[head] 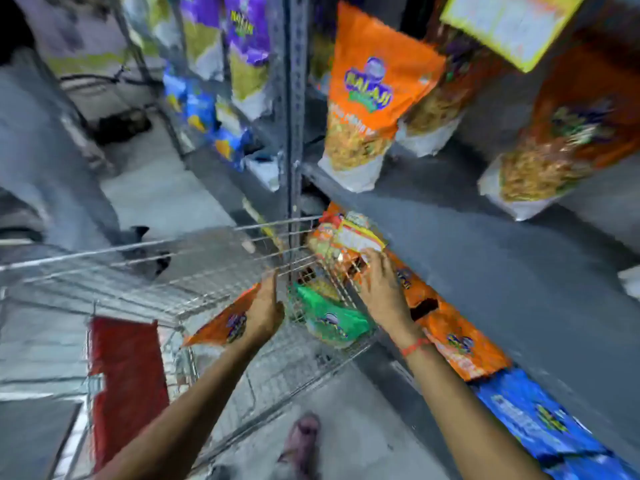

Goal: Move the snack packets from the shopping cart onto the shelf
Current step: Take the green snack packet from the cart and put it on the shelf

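A wire shopping cart [145, 271] stands against the grey metal shelf [485, 271]. My left hand [266, 310] holds an orange snack packet [221, 323] inside the cart. At the cart's far right corner my right hand [381, 285] grips an orange-and-yellow snack packet [346, 237], lifted near the shelf's edge. A green snack packet [329, 317] lies in the cart between my hands. The frame is blurred.
Orange packets [363, 98] stand on the shelf, with more [561, 133] to the right. Orange [460, 341] and blue packets [540, 420] line the lower shelf edge. Purple and blue packets [242, 46] fill the left bay. The upright post [294, 133] rises beside the cart. A red panel [124, 375] hangs on the cart.
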